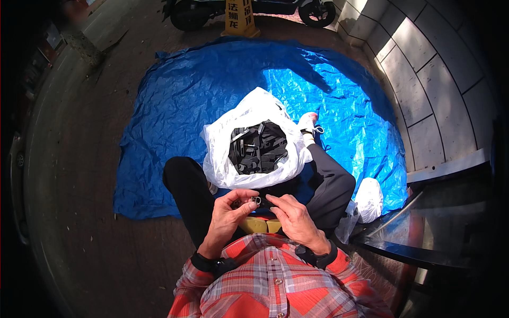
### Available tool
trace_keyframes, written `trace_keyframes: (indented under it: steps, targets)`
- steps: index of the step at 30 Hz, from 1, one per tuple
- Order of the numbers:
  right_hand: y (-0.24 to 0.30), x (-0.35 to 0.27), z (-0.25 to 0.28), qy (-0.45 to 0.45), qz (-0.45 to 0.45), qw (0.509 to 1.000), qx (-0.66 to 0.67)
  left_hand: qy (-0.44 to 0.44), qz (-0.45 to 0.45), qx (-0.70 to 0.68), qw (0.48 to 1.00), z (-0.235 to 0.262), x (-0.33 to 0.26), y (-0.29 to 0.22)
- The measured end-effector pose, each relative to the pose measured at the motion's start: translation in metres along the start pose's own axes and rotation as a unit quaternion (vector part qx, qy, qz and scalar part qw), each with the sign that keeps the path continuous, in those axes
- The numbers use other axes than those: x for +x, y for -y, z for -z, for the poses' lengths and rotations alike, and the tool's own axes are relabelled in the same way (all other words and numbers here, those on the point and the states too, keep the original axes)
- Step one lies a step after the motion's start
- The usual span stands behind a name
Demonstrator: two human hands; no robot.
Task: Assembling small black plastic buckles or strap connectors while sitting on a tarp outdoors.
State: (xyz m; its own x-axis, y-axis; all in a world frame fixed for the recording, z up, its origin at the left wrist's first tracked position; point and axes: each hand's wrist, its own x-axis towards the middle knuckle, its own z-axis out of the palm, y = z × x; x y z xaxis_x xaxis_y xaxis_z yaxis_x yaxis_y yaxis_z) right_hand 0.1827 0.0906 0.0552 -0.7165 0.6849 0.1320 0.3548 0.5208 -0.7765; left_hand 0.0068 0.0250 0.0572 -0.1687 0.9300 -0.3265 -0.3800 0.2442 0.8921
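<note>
1. We are locating the small shiny piece (257,201) at the fingertips of the left hand (228,216), in front of the shirt and on the near side of the white bag (216,151).
2. We are seeing the left fingers pinching it between thumb and forefinger, its looped end facing the right hand (296,217).
3. We are reading the left hand as nearer, since it is touching the piece; the right fingertips are sitting just beside it, on its right, pointing inward.
4. We are finding the right fingers bent and drawn together; we cannot tell whether they are gripping anything.
5. We are leaving the long axis unrecorded: the piece is showing too small to judge.
6. We are judging the narrow sideways gap between piece and right fingertips as the deciding relation; the black parts (260,148) in the bag are lying straight ahead, beyond both hands.
</note>
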Motion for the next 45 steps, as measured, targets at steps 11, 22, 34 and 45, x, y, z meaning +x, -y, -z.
trace_keyframes:
  steps: [11,22,34,45]
  targets:
    - [0.014,0.001,0.009,0.026,-0.202,0.908,0.366,0.039,0.051,-0.176,0.982,0.007,0.0,0.018]
    - [0.011,0.009,0.013,0.069,-0.244,0.852,0.459,0.057,-0.033,0.016,0.998,0.0,-0.011,0.008]
    - [0.014,0.006,0.02,0.137,-0.211,0.884,0.394,0.109,-0.137,0.01,0.985,0.003,-0.012,0.015]
    - [0.015,0.005,0.01,0.116,-0.248,0.874,0.402,0.042,-0.16,0.042,0.985,-0.01,-0.015,0.017]
